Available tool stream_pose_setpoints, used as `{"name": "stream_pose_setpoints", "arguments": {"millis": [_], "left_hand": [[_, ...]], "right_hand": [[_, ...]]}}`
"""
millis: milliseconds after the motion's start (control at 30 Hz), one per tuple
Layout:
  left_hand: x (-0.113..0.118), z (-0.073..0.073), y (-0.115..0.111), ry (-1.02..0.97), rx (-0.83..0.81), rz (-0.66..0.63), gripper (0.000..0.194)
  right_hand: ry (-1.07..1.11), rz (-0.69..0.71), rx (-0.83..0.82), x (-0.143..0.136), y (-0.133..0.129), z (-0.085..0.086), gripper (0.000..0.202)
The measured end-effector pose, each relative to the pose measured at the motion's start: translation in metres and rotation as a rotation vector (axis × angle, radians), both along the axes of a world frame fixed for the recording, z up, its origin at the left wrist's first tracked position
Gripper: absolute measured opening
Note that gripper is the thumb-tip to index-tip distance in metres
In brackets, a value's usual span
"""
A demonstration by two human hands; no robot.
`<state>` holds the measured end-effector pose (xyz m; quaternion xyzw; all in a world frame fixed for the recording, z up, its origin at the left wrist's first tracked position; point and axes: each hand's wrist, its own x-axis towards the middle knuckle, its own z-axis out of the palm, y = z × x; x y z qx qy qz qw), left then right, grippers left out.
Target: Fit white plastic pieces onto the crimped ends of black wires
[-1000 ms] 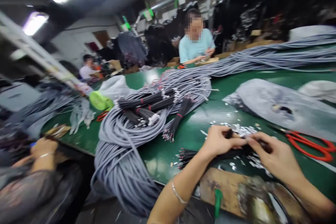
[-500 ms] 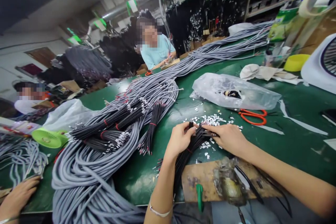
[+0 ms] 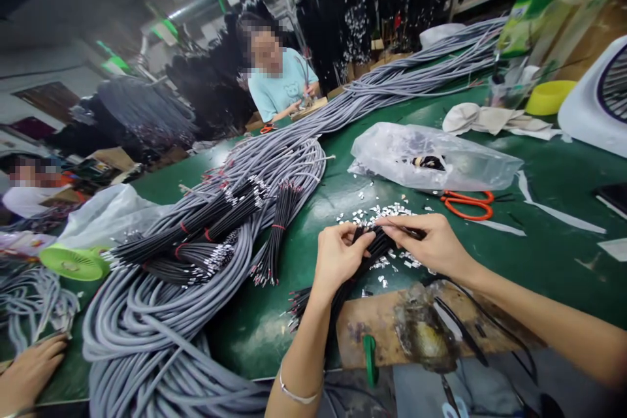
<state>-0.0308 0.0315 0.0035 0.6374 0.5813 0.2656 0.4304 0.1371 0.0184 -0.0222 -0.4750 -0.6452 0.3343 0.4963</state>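
Bundle of black cables (image 3: 379,247): lies on the green table (image 3: 553,274), beneath and between the person's 2 hands. Long axis runs aslant, from behind the left wrist at the near side to the white bits (image 3: 392,210) at the far side.

Left hand (image 3: 340,251): nearer of the 2, over the left flank of the bundle. Thumb and fingers are closed on black cable near the far end; strand count cannot be told.

Right hand (image 3: 434,245): beyond the far end, to its right. From this hand the bundle lies leftward and back toward the person. Fingers are pinched on a thin dark item (image 3: 412,232), kind not clear. Its fingertips are just beside the left thumb; contact between the 2 hands cannot be confirmed. Governing relation: the small gap between both sets of fingertips, at the far end of the bundle.

Surroundings: stained board (image 3: 353,333) just on the near side; orange-handled scissors (image 3: 469,201) and clear bag (image 3: 460,166) beyond the right hand; coil of gray cable (image 3: 171,326) well to the left.
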Motion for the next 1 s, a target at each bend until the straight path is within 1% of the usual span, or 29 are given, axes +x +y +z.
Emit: {"name": "stream_pose_setpoints", "arguments": {"millis": [100, 267, 367, 467, 533, 633, 733, 833, 1000], "left_hand": [[0.0018, 0.0023, -0.0011, 0.018, 0.000, 0.004, 0.024], [0.0046, 0.0062, -0.0021, -0.051, -0.047, -0.063, 0.025], [0.0052, 0.0057, -0.0021, -0.097, -0.055, -0.075, 0.023], [0.0055, 0.0043, -0.0026, -0.117, -0.066, -0.070, 0.026], [0.0058, 0.0037, -0.0031, -0.098, -0.057, -0.069, 0.029], [0.0064, 0.0036, -0.0037, -0.065, -0.034, -0.054, 0.029], [0.0071, 0.0032, -0.0044, -0.063, -0.024, -0.015, 0.026], [0.0074, 0.0022, -0.0055, -0.028, -0.013, 0.001, 0.028], [0.0076, 0.0015, -0.0058, 0.004, 0.009, -0.003, 0.031]], "right_hand": [[-0.013, 0.015, 0.036, -0.0002, -0.0007, -0.0018, 0.021], [-0.072, -0.002, 0.120, 0.0018, -0.0011, -0.0028, 0.025], [-0.062, 0.005, 0.148, 0.0025, -0.0012, -0.0019, 0.023], [-0.076, 0.020, 0.166, 0.0017, -0.0021, -0.0017, 0.020], [-0.174, -0.028, 0.201, 0.0009, -0.0035, -0.0014, 0.022], [-0.455, -0.167, 0.321, 0.0010, -0.0059, 0.0006, 0.031], [-0.699, -0.282, 0.501, 0.0034, -0.0069, 0.0033, 0.024], [-0.817, -0.333, 0.617, 0.0062, -0.0067, 0.0049, 0.022], [-0.897, -0.344, 0.696, 0.0082, -0.0066, 0.0055, 0.024]]}}
